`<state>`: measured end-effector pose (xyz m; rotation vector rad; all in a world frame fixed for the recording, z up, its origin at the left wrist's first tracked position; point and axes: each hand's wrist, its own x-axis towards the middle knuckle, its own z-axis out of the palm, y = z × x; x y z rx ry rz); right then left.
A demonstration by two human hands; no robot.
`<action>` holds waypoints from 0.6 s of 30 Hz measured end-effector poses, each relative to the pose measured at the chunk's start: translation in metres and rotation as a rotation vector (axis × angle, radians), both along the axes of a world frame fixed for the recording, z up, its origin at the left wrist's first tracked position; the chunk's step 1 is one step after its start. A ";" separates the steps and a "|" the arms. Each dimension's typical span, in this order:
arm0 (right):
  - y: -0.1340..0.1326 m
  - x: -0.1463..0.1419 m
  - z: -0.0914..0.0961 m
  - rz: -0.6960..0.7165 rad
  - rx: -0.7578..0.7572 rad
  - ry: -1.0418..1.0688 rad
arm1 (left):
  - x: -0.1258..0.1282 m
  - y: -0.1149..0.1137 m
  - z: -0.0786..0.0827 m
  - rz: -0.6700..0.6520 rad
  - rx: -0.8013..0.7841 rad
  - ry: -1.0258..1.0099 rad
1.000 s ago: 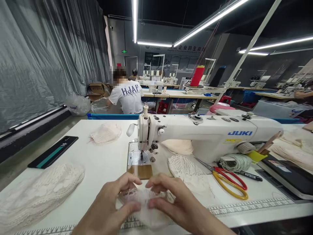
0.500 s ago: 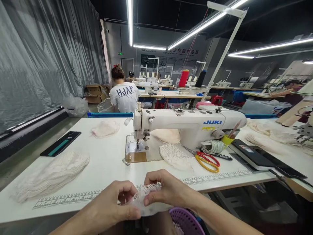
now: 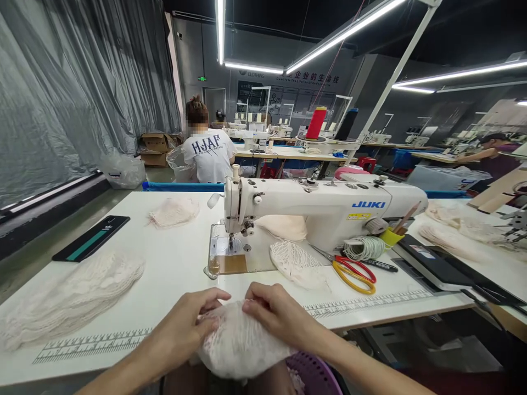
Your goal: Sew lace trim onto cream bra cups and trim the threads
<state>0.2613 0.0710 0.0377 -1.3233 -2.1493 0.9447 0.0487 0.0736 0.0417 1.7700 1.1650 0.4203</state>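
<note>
Between my two hands, just in front of the table's near edge, is a white lace fabric piece with a rounded lower edge. My left hand grips its left side, the thumb lying on the fabric and the fingers partly behind it. At the upper right edge, my right hand pinches the lace between thumb and fingers. Beyond my hands stands a white sewing machine, its needle area over the metal plate. A similar lace piece lies beside the machine bed.
Stacked lace pieces lie at the left, with a smaller pile behind. Scissors, a cord coil and a black notebook are at the right. A purple basket sits below the table edge. A co-worker sits ahead.
The lace piece has turned and spread, so its broad face now shows instead of a folded strip. Both hands still hold it, and the camera view has shifted slightly.
</note>
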 end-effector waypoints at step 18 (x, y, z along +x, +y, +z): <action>0.097 -0.001 -0.038 -0.012 0.301 -0.527 | 0.020 0.079 -0.059 -0.225 1.143 0.301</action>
